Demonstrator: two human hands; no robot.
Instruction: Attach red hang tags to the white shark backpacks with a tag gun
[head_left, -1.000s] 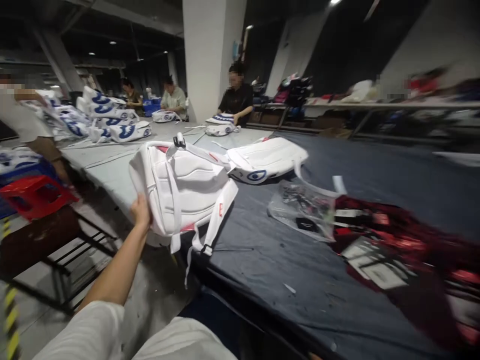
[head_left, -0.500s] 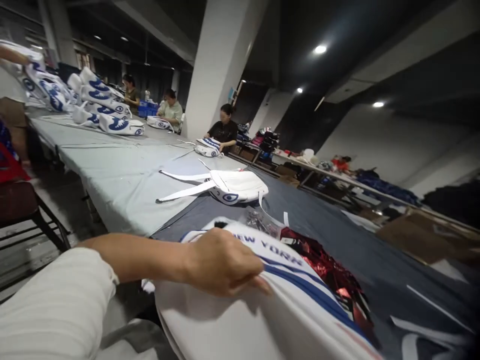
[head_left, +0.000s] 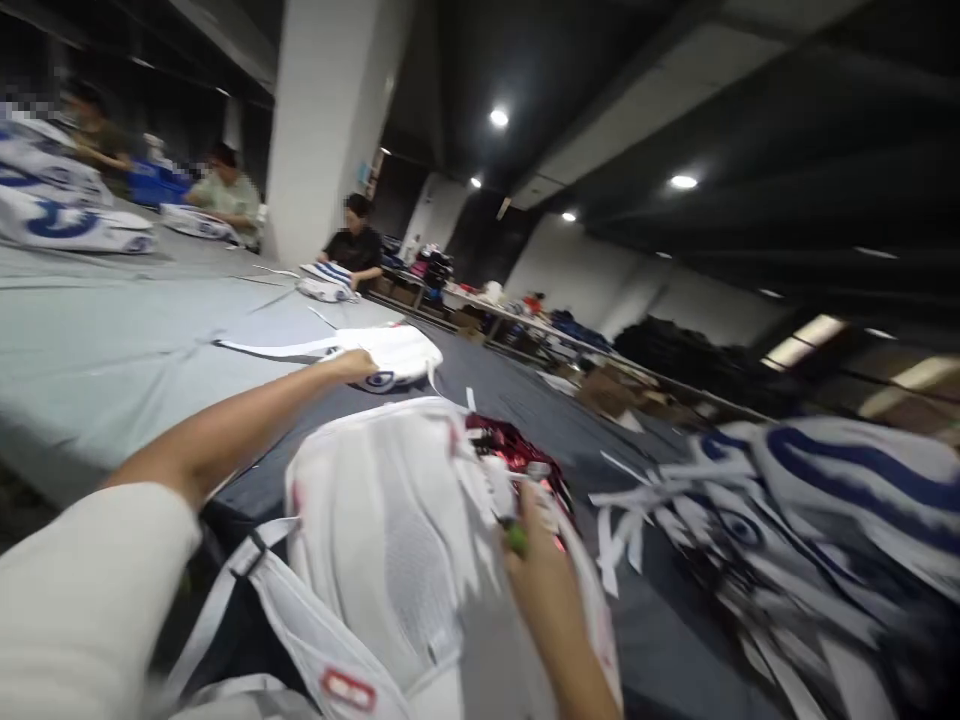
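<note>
A white backpack [head_left: 390, 540] with mesh back panel and straps lies right in front of me, over the table's near edge. My right hand [head_left: 544, 580] grips its right side, and a small green thing [head_left: 516, 540] shows at my fingers. My left arm stretches forward, and my left hand [head_left: 351, 364] is closed on the near edge of a second white backpack [head_left: 405, 350] with a blue eye print. That backpack lies flat farther up the table, one strap trailing left. The picture is motion-blurred.
A heap of white and blue backpacks [head_left: 825, 500] fills the right side. Shiny red material [head_left: 517, 445] lies behind the near bag. The long table has pale grey cloth [head_left: 112, 340] and dark cloth [head_left: 525, 400]. People [head_left: 356, 240] work at the far end beside a pillar [head_left: 315, 130].
The view swung right. My left hand left the near backpack and reached out to the far one. My right hand came into view on the near backpack, whose mesh back now faces up.
</note>
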